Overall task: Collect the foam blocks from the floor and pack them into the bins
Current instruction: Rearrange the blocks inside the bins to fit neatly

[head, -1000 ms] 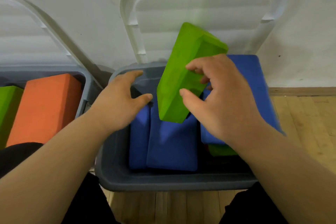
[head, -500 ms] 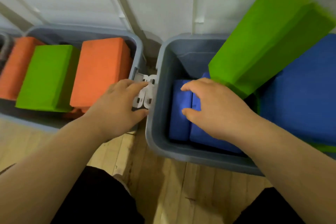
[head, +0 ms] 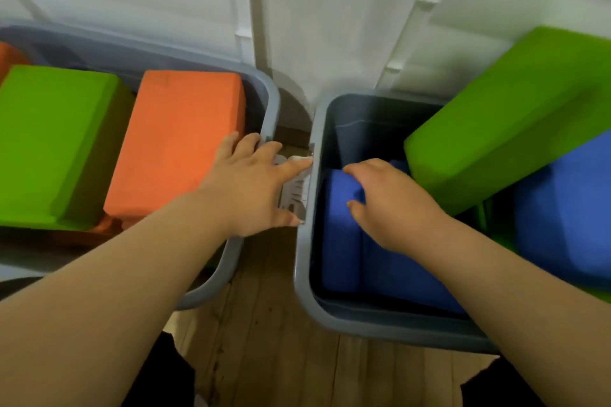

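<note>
In my left grey plastic bin (head: 271, 99) a green rectangular foam block (head: 49, 142) lies beside an orange rectangular foam block (head: 175, 142). My left hand (head: 251, 182) is spread wide over the white plastic latches (head: 294, 188) between the bins, forefinger touching the right grey plastic bin (head: 302, 258). Inside it my right hand (head: 393, 205) curls round the top end of a narrow blue foam block (head: 340, 241). Further right a second green foam block (head: 512, 116) leans tilted over a broad blue foam block (head: 568, 215)
</note>
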Demonstrator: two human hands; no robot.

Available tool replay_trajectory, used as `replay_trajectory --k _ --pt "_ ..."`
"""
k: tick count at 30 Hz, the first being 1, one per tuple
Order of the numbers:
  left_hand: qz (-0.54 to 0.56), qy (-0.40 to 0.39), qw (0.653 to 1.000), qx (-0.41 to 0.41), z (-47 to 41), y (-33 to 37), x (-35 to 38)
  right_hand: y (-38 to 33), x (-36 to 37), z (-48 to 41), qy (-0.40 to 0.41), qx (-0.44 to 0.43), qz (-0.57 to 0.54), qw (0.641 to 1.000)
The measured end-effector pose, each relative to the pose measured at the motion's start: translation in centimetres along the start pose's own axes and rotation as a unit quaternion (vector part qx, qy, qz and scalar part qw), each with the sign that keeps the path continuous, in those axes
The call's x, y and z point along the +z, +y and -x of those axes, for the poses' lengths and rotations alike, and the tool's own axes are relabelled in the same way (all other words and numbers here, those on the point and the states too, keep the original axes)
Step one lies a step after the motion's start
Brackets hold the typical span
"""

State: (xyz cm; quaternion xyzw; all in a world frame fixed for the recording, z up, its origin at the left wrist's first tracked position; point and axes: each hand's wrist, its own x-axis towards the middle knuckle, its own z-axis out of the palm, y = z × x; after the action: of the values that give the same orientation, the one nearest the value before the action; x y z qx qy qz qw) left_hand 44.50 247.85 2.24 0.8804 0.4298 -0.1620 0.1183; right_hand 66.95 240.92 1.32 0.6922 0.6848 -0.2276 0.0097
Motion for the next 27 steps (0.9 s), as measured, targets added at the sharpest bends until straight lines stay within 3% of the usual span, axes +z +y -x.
replay_trajectory --k 5,17,20,23,27 --pt "-0.023 0.031 0.999 0.023 -0.5 -0.4 0.7 0.3 3.2 -3.0 -0.023 0.04 0.034 0.998" --pt "-0.014 -0.019 1.0 0.015 -1.0 -0.5 0.5 2.4 5.3 -7.4 -0.134 0.052 0.107 0.984" --pt "-0.011 -0.02 1.0 0.01 -0.7 -0.2 0.6 2.1 5.0 -8.2 -0.132 0.053 0.13 0.981" --pt "-0.011 -0.021 1.0 0.007 -0.6 -0.1 0.8 1.6 4.1 -8.0 -0.125 0.075 0.087 0.985" --pt "-0.003 -0.021 1.0 0.004 -0.8 0.0 0.6 1.1 1.9 -5.7 -0.072 0.095 0.058 0.991"
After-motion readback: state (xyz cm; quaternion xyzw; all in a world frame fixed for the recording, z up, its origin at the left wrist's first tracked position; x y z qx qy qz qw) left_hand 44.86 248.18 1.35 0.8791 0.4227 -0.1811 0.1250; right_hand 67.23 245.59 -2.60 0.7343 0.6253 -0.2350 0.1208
